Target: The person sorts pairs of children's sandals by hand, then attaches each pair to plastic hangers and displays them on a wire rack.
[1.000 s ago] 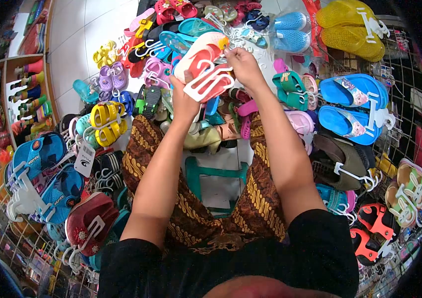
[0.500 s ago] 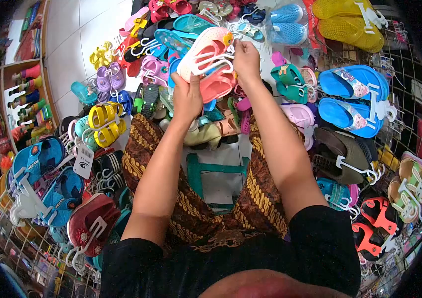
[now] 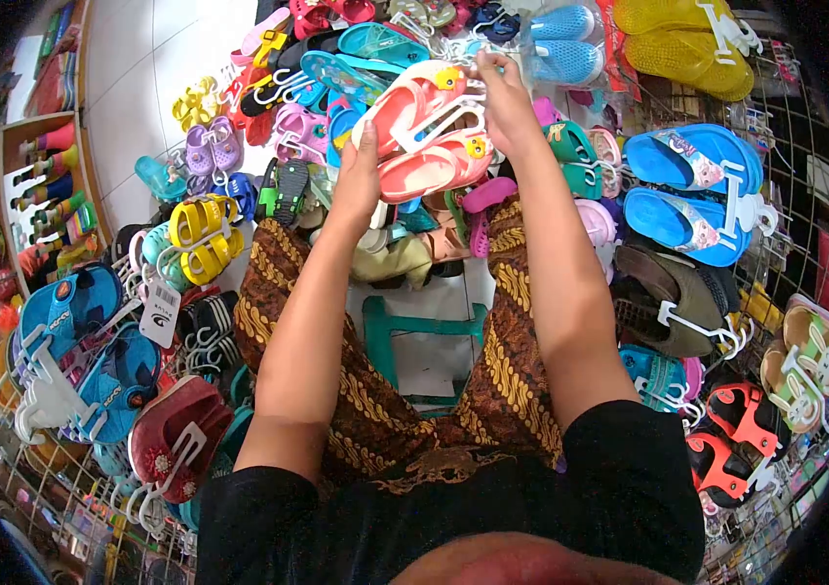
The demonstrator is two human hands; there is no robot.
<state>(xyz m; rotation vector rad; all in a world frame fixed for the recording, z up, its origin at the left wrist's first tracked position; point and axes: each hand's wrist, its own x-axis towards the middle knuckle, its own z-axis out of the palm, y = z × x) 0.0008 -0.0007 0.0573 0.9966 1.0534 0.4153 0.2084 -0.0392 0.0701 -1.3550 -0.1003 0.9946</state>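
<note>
A pair of pink children's sandals (image 3: 420, 175) with yellow duck figures is held up in front of me, joined by a white plastic hanger (image 3: 445, 122). My left hand (image 3: 360, 174) grips the pair at its left end, thumb pointing up. At the other end, my right hand (image 3: 510, 105) has its fingers bent around the upper right of the hanger. Exactly what those fingertips pinch is hard to make out. Both insoles face me. Just behind lie a teal sandal (image 3: 382, 44) and a blue flip-flop (image 3: 341, 76).
Piled footwear surrounds me: yellow sandals (image 3: 206, 242), lilac clogs (image 3: 212, 146), green sandals (image 3: 570, 156). Blue slides (image 3: 692, 224) hang on a wire rack (image 3: 804, 146) at right; more blue sandals (image 3: 122, 375) hang at left. A green stool (image 3: 378, 341) stands between my knees.
The pink sandals have turned, bringing both insoles and duck figures into view, and shifted slightly right. My right hand has moved a little right and up; my left hand has shifted slightly.
</note>
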